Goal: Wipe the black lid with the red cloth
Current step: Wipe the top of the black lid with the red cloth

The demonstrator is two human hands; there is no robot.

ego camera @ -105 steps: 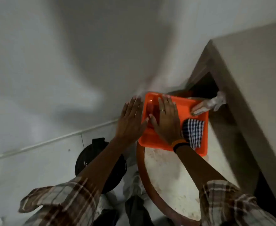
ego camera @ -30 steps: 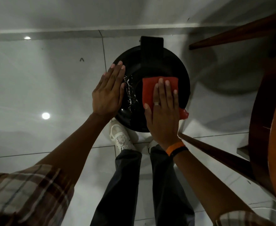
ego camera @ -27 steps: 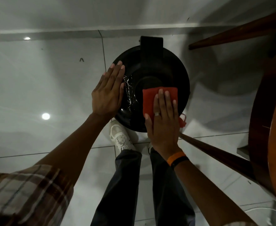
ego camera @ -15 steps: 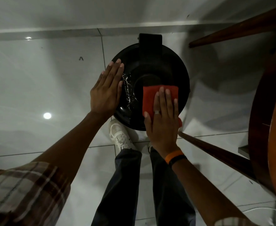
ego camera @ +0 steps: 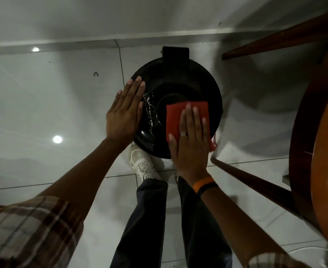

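You are looking straight down at a round black lid (ego camera: 178, 82) that sits low over a glossy white tiled floor (ego camera: 43, 105), just in front of your feet. A flat black hinge tab (ego camera: 175, 55) sticks out from the lid's far edge. Your left hand (ego camera: 123, 117) lies flat and open on the lid's left rim, fingers together and pointing away from you, gripping nothing. Just to the right of that hand, a thin streak of white specks or droplets (ego camera: 149, 115) runs down the lid's shiny surface. Your right hand (ego camera: 191, 144) is also flat and open, palm down, pressing a folded red cloth (ego camera: 178, 117) against the near right part of the lid; the fingers are spread over the cloth rather than curled around it. A ring (ego camera: 183, 134) shows on one finger, and an orange band and a black band (ego camera: 204, 183) circle that wrist. A frayed corner of the cloth pokes out past the right side of the hand, over the lid's edge. Below the lid you can see one white sneaker (ego camera: 142, 163) and your dark trouser legs (ego camera: 149, 219). Plaid sleeves (ego camera: 29, 233) cover both upper arms. On the right stands a round table (ego camera: 304, 132) with a dark wooden rim, two of its legs slanting across the floor near the lid.
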